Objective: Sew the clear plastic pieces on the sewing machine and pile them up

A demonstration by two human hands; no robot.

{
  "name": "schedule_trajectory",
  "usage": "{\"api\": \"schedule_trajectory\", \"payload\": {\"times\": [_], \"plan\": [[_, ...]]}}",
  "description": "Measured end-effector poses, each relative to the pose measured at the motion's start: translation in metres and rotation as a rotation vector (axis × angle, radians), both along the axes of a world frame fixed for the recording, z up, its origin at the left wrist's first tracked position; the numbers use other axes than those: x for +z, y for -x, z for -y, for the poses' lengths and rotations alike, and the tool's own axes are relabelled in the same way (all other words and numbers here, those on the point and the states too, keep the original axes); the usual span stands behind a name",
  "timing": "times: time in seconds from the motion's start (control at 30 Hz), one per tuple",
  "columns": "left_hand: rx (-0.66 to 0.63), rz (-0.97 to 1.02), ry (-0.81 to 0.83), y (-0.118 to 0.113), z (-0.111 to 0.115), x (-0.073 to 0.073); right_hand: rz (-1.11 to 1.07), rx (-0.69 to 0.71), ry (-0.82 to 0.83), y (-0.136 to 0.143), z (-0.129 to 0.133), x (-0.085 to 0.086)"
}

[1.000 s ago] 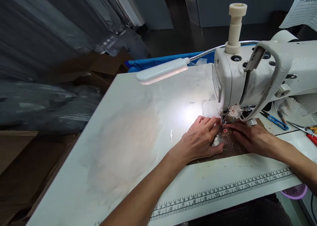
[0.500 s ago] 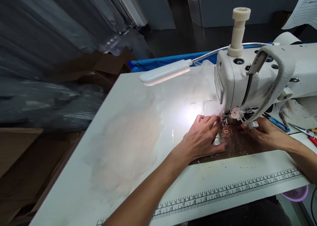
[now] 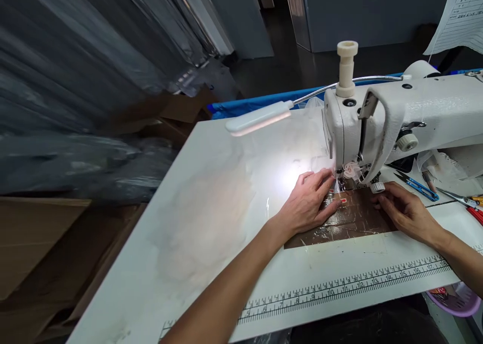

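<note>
A white sewing machine (image 3: 362, 127) stands at the right, its presser foot (image 3: 342, 184) low over a brown, film-covered bed plate (image 3: 362, 216). My left hand (image 3: 311, 200) lies palm down just left of the foot, fingers extended toward it and thumb apart on the plate. A thin, whitish see-through strip shows by its fingertips; I cannot make out its kind. To the right of the foot, my right hand (image 3: 407, 210) has curled fingers, thumb and forefinger close together. Whatever is between them is too small to tell. Pinkish thread (image 3: 352, 170) bunches above the foot.
A lamp (image 3: 260, 118) lights the white table (image 3: 211, 193). Blue thread snips (image 3: 417, 185) and red-handled scissors (image 3: 474, 214) lie at the right. A printed ruler (image 3: 339, 289) runs along the front edge. Below it hangs a purple basket (image 3: 458, 304). Cardboard boxes (image 3: 41, 228) stand at the left.
My right hand has drawn back from beside the presser foot, toward the right, showing more of the brown plate. My left hand stays beside the foot. The whole view has shifted slightly.
</note>
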State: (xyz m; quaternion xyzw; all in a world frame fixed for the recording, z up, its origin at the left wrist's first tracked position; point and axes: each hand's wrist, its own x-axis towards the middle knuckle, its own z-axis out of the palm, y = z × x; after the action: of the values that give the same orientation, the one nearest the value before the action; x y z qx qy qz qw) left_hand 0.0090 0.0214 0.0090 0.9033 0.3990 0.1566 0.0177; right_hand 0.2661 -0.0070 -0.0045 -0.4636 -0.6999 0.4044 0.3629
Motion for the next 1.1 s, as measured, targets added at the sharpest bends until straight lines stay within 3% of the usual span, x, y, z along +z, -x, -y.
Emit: {"api": "schedule_trajectory", "payload": {"times": [0.23,0.57,0.83,1.1], "plan": [[0.239,0.037,-0.141,-0.003,0.004,-0.006,0.018,-0.074,-0.163,-0.002,0.002,0.001],[0.290,-0.008,-0.025,-0.001,0.003,-0.006,0.148,0.000,-0.332,0.002,0.004,0.013],[0.300,-0.095,0.021,-0.004,0.002,-0.003,0.172,0.110,-0.586,0.004,0.006,0.009],[0.396,-0.232,0.006,-0.006,0.009,0.007,0.226,0.154,-0.543,0.003,0.008,0.010]]}}
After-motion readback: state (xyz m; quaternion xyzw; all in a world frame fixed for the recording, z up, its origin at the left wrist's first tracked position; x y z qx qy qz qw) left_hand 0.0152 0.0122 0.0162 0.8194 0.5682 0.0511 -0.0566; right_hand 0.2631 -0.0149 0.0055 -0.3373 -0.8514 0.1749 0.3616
